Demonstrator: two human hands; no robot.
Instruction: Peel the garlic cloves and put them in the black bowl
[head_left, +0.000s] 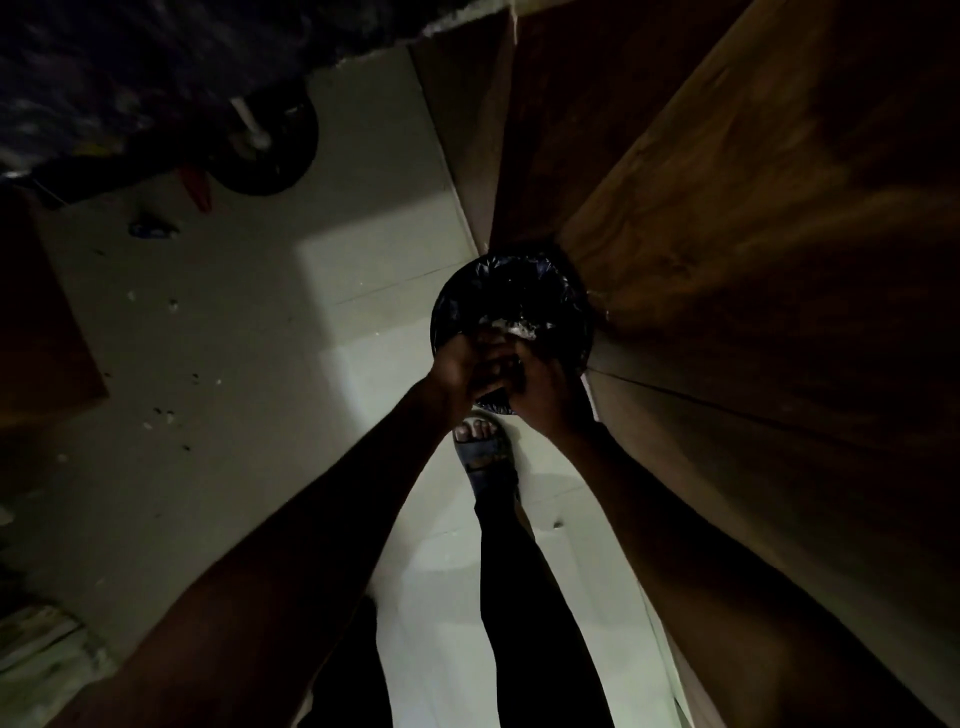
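Both forearms reach down to where the left hand (460, 364) and right hand (540, 384) press together, fingers curled on something too dark to identify, directly over the near rim of a black-lined bin (519, 280), apparently not the bowl.

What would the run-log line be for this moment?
scene: dim floor, standing | hands: left hand and right hand together over black-lined bin | held item: unclear | pale scraps in bin

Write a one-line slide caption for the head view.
Dim view down: both hands, left and right, meet over a black-lined bin beside a wooden cabinet, one sandalled foot below.
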